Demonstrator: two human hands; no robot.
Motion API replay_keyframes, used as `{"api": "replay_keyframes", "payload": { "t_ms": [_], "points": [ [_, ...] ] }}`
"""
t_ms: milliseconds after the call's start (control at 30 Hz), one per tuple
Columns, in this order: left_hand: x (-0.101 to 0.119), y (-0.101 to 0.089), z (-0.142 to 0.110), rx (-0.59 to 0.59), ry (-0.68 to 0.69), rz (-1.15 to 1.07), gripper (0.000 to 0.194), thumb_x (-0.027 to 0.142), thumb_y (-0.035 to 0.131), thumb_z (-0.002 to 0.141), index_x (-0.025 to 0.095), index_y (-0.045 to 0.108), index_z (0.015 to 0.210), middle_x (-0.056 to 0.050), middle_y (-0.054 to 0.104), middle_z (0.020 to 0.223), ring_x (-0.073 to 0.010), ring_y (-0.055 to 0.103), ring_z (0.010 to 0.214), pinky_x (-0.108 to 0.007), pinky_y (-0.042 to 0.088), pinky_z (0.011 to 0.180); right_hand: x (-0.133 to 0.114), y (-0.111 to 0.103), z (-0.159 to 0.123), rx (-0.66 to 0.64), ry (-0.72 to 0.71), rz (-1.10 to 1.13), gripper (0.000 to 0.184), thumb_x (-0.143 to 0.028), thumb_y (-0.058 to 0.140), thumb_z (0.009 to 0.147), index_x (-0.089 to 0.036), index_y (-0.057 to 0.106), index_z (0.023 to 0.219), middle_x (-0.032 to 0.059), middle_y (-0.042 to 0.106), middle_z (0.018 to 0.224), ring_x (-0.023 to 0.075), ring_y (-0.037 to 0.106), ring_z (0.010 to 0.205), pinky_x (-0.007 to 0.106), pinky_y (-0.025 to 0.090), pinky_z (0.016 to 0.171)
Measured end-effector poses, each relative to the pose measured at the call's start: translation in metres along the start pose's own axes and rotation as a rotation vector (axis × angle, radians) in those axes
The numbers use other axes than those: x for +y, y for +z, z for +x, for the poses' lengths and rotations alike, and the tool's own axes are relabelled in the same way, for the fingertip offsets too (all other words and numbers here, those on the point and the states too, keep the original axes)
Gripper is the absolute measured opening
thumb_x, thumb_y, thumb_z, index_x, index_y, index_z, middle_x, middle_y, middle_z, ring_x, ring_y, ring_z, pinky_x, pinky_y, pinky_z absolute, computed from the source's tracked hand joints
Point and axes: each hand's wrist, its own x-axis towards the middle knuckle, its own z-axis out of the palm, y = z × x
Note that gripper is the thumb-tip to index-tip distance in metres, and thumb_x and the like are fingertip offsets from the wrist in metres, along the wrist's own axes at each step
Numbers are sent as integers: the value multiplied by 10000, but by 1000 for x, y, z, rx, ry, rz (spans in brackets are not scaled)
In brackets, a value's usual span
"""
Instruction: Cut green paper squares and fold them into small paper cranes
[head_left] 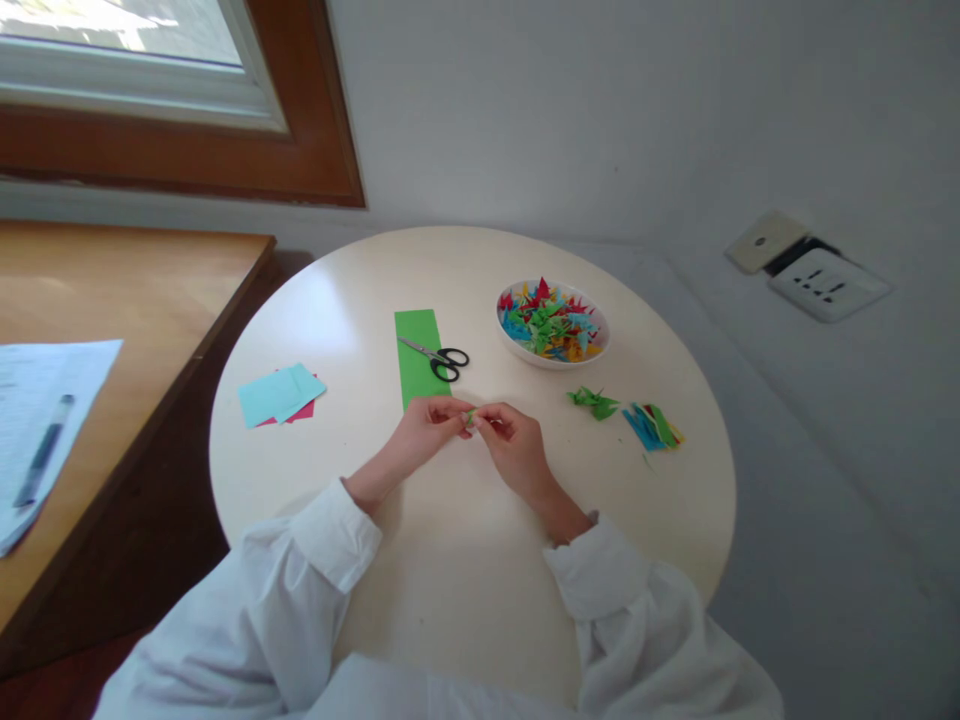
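Note:
Between my fingertips is a small piece of folded green paper (469, 417), mostly covered by the fingers. My left hand (427, 430) pinches it from the left, and my right hand (515, 440) pinches it from the right. Just beyond my left hand lies a green paper strip (420, 345), with black-handled scissors (442, 362) resting partly across it. To the right of my right hand are some folded green paper pieces (594, 402). A white bowl (517, 349) farther back holds many small folded paper pieces in red, blue, green and orange.
Light blue paper sheets (274, 395) overlap red paper at the table's left. Cut strips (652, 428) in blue, green and yellow lie at the right. A wooden desk (150, 270) with papers and a pen (45, 450) stands left of the round white table (465, 590).

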Motion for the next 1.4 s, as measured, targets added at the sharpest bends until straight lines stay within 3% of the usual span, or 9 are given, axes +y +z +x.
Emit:
{"api": "replay_keyframes", "payload": {
  "t_ms": [333,800,1067,1400],
  "points": [
    [5,1,-3,-20,14,141,283,344,622,726,97,681,852,-89,688,785,-152,603,684,-236,451,613,5,-1,2,-32,2,0,100,-235,550,744,-173,628,730,36,657,710,153,602,646,273,492,634],
    [4,2,-2,21,15,123,257,347,650,698,126,698,821,-68,692,741,-152,606,661,-228,449,593,2,-1,1,-15,24,37,83,-251,564,742,-183,610,729,41,659,735,152,598,663,281,488,632],
    [5,6,-1,72,-26,11,177,268,685,648,112,677,731,-42,651,646,-124,573,599,-233,448,590,2,1,3,11,81,231,256,-242,624,679,-214,460,873,-68,531,578,112,545,554,233,431,542],
    [7,7,-3,40,-68,-35,189,272,698,627,114,653,721,-24,630,619,-115,565,579,-230,430,573,10,1,4,-52,115,338,289,-259,626,657,-229,389,820,-84,503,581,100,534,529,235,450,534]
  ]
}}
